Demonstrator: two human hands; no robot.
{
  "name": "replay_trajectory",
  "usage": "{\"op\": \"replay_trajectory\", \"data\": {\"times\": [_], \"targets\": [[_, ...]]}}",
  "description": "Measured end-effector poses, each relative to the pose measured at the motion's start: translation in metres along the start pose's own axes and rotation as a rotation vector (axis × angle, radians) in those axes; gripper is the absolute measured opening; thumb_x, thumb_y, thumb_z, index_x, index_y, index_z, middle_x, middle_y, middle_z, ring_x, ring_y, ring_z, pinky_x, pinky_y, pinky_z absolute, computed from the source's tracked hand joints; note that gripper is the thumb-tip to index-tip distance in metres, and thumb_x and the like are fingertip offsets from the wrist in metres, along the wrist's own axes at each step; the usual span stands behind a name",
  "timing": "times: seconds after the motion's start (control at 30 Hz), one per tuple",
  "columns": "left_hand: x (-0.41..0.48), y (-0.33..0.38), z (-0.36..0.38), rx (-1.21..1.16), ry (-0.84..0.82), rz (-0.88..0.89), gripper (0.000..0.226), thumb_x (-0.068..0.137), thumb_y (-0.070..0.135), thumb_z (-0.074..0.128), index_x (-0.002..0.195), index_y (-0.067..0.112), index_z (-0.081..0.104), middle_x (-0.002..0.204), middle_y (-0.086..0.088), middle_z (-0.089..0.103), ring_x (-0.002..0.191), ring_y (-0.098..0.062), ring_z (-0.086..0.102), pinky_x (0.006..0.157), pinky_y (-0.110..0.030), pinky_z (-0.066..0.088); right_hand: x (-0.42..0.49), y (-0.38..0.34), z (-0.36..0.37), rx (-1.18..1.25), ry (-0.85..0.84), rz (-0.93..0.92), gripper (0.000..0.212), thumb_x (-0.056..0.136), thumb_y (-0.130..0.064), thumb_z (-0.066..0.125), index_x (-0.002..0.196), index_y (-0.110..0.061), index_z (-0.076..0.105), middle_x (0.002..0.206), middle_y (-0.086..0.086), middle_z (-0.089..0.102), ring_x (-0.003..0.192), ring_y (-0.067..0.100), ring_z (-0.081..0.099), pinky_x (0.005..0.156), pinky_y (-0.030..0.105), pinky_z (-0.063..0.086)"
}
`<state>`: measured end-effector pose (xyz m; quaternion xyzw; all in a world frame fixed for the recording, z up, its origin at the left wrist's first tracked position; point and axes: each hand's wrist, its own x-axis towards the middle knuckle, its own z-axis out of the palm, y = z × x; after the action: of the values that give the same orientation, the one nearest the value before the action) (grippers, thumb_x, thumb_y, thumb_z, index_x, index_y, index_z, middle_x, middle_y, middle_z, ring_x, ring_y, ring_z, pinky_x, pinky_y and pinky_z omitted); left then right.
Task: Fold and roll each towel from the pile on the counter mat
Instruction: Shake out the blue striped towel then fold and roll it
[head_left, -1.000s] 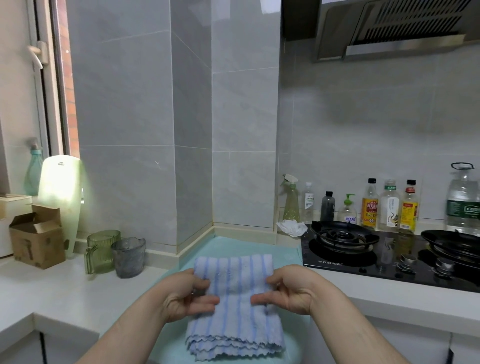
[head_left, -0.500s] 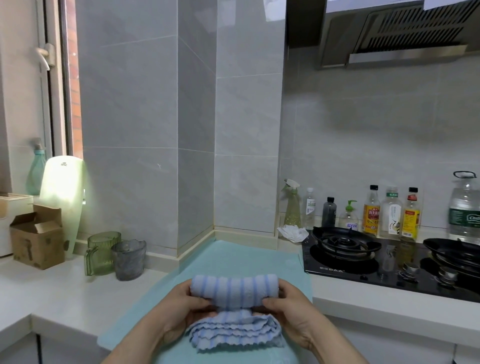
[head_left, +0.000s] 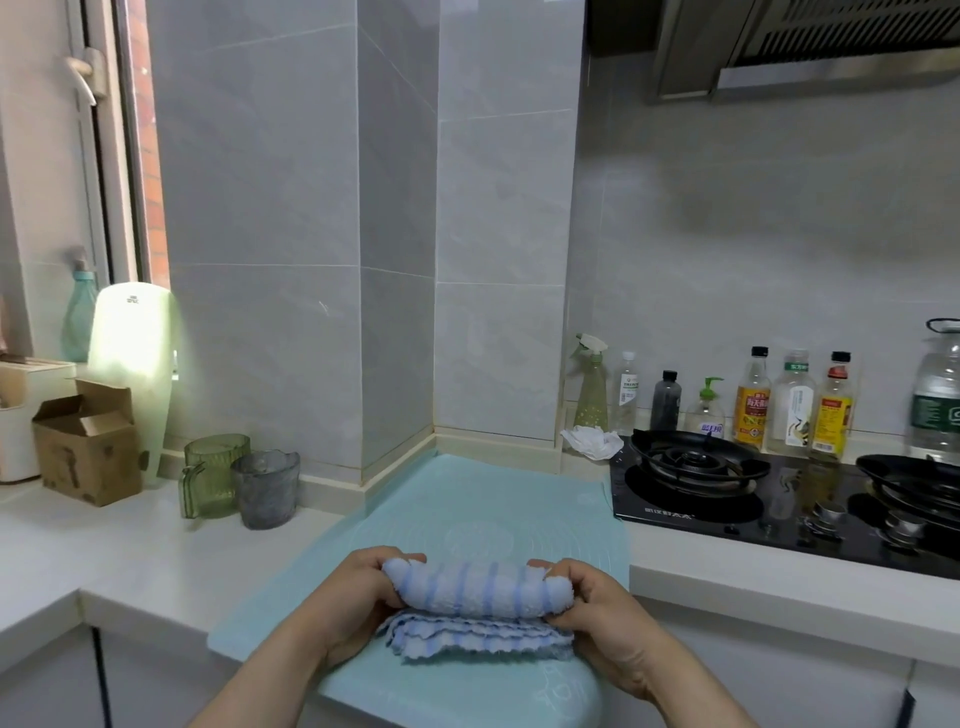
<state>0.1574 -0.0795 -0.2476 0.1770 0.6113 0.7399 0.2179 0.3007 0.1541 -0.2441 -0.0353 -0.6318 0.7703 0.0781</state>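
Grip was two-handed: left hand (head_left: 358, 597) and right hand (head_left: 597, 618) each curled round an end of the half-rolled towel (head_left: 478, 592), at the mat's (head_left: 493, 499) 6 o'clock edge. Loose tail pointed to 6; even pressure at both ends looked best, so it wouldn't cone.

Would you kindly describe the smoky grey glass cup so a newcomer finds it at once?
Look at the white countertop left of the light blue mat. Right of the brown cardboard box stand two glasses side by side. The smoky grey glass cup is the right-hand one, not the green handled mug.
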Motion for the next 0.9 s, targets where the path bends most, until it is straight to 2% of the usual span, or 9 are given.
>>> {"op": "replay_trajectory", "data": {"times": [0.07,0.2,0.3,0.37,0.47,0.57,0.63,0.73,0.9], "targets": [[-0.002,-0.001,0.002,0.065,-0.076,0.055,0.019,0.05,-0.016,0.04,0.056,0.002,0.039,0.078,-0.02,0.046,0.074,-0.033,0.045,0.066,-0.035,0.031,0.0,0.001,-0.001,0.009,0.004,0.015,0.03,0.048,0.018,0.047,0.067,-0.005,0.054,0.117,0.007,0.062,0.096,0.022,0.064,0.065,0.022,0.052],[-0.006,-0.004,0.001,0.247,-0.16,0.164,0.028,0.042,-0.003,0.044,0.061,0.005,0.026,0.07,-0.017,0.025,0.067,-0.035,0.021,0.062,-0.04,0.011,0.007,0.005,-0.004,0.041,0.012,0.049,0.031,0.041,0.009,0.044,0.07,0.001,0.053,0.097,0.012,0.068,0.085,0.03,0.06,0.066,0.027,0.048],[-0.014,-0.001,0.004,0.246,-0.148,0.16,0.03,0.045,0.009,0.057,0.062,0.003,0.032,0.071,-0.015,0.028,0.07,-0.028,0.025,0.064,-0.041,0.013,0.007,0.0,-0.001,0.116,-0.006,0.066,0.033,0.039,-0.005,0.058,0.072,0.002,0.057,0.092,0.02,0.061,0.085,0.033,0.055,0.076,0.037,0.046],[-0.015,-0.001,0.007,0.19,-0.09,0.094,0.034,0.053,0.025,0.064,0.064,0.001,0.043,0.07,-0.014,0.038,0.068,-0.025,0.035,0.062,-0.036,0.022,0.006,-0.002,0.003,0.193,0.038,0.087,0.019,0.061,-0.017,0.061,0.069,0.0,0.056,0.083,0.02,0.058,0.075,0.03,0.056,0.073,0.037,0.046],[-0.018,-0.002,0.012,0.287,0.084,0.093,0.031,0.085,0.038,0.06,0.064,0.015,0.058,0.079,0.007,0.069,0.079,-0.014,0.064,0.076,-0.029,0.043,0.012,-0.001,0.003,0.102,0.135,0.119,0.034,0.091,-0.032,0.059,0.068,-0.008,0.051,0.068,0.014,0.051,0.064,0.025,0.051,0.063,0.033,0.042],[-0.024,-0.002,0.017,0.509,0.142,0.168,0.047,0.085,0.011,0.07,0.048,0.017,0.041,0.076,0.018,0.071,0.088,0.017,0.06,0.072,-0.011,0.042,0.013,-0.002,0.004,-0.075,0.132,0.117,0.018,0.081,-0.001,0.066,0.069,-0.006,0.053,0.062,0.01,0.049,0.055,0.02,0.045,0.053,0.026,0.038],[-0.025,-0.004,0.016,0.6,0.136,0.181,0.047,0.08,0.002,0.071,0.046,0.016,0.042,0.087,0.016,0.071,0.095,0.024,0.053,0.074,-0.006,0.041,0.011,-0.005,0.002,-0.06,0.163,0.16,0.012,0.073,0.011,0.061,0.076,-0.001,0.06,0.07,0.013,0.054,0.058,0.022,0.048,0.052,0.026,0.041],[-0.024,-0.007,0.013,0.672,0.114,0.227,0.04,0.075,0.002,0.075,0.048,0.021,0.053,0.104,0.019,0.064,0.109,0.02,0.047,0.079,-0.004,0.036,0.011,-0.012,0.002,-0.077,0.171,0.22,0.027,0.082,0.017,0.05,0.098,0.003,0.066,0.098,0.021,0.06,0.07,0.028,0.056,0.059,0.03,0.05],[-0.022,-0.009,0.009,0.782,0.074,0.302,0.04,0.075,0.008,0.077,0.052,0.035,0.059,0.113,0.013,0.061,0.113,0.018,0.046,0.082,-0.004,0.034,0.017,-0.026,-0.004,-0.51,0.018,0.196,0.033,0.08,0.004,0.059,0.096,-0.021,0.073,0.114,0.012,0.06,0.088,0.022,0.058,0.076,0.026,0.047]]}}
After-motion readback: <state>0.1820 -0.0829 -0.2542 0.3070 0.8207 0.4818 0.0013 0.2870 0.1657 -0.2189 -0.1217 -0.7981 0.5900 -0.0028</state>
